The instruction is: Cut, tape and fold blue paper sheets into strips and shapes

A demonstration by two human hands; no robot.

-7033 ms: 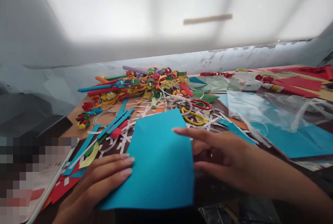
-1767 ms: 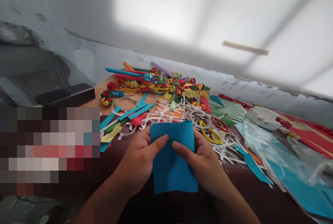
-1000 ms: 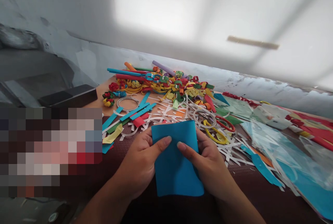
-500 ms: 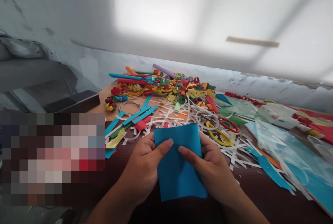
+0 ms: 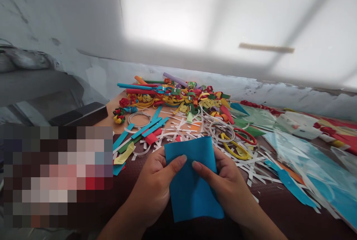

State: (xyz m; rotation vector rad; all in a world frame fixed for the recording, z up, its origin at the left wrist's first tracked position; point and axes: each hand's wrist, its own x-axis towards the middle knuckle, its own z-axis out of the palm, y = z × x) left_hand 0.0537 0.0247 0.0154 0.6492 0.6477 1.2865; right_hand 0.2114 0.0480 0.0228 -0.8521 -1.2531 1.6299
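Observation:
A blue sheet of paper [image 5: 192, 195] is held up in front of me, roughly rectangular, its top edge slightly bowed. My left hand [image 5: 158, 180] grips its left side, thumb on the near face and fingers behind. On the right side, my right hand [image 5: 225, 177] pinches it the same way, the two thumbs close together near the upper middle. The fingers behind the paper are mostly hidden. Just beyond the sheet lie scissors with yellow and red handles [image 5: 235, 150], among white paper strips [image 5: 253, 169].
Colourful paper chains [image 5: 192, 93] and paper flowers pile up at the back by the wall. Tape rolls [image 5: 139, 119] and blue strips [image 5: 150, 126] lie left of centre. Plastic-wrapped blue sheets [image 5: 329, 173] cover the right side. A blurred-out patch hides the lower left.
The view has shifted slightly, so the table's contents sit a little lower. Both hands keep the same hold on the blue paper, with hardly any movement.

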